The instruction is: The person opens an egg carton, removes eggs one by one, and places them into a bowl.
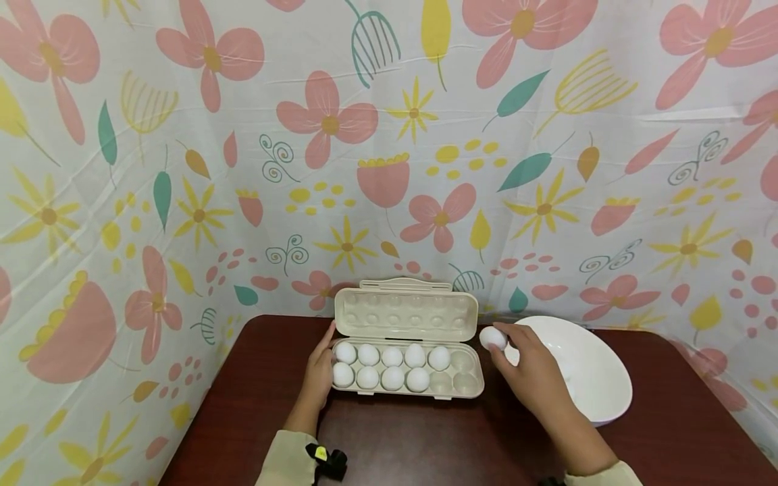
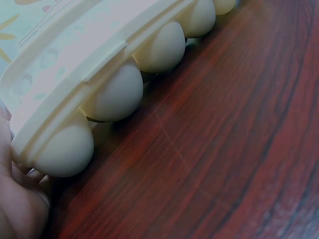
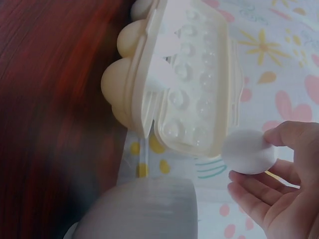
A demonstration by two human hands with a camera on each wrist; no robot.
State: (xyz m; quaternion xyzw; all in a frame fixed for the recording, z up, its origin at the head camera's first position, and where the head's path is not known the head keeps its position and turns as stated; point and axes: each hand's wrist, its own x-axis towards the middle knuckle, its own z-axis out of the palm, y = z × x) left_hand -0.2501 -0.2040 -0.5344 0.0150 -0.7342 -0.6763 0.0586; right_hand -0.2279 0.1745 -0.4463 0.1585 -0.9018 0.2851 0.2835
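Observation:
An opened, cream-coloured egg carton (image 1: 406, 393) stands on the table with several white eggs (image 1: 392, 378) in its cups. Three cups at its right end hold no egg. My left hand (image 1: 317, 378) rests along the carton's left end; in the left wrist view only part of that hand (image 2: 20, 204) shows beside the carton. Between thumb and fingers, my right hand (image 1: 535, 371) pinches a single white egg (image 1: 492, 337), raised off the table between the carton and a white bowl (image 1: 598, 378). The right wrist view shows this held egg (image 3: 248, 152) from the side.
The dark red-brown wooden table (image 1: 395, 445) reaches back to a hanging floral cloth (image 1: 389, 169). The carton's raised lid (image 1: 406, 314) stands close to that cloth. The bowl sits at the right, partly behind my right hand and forearm.

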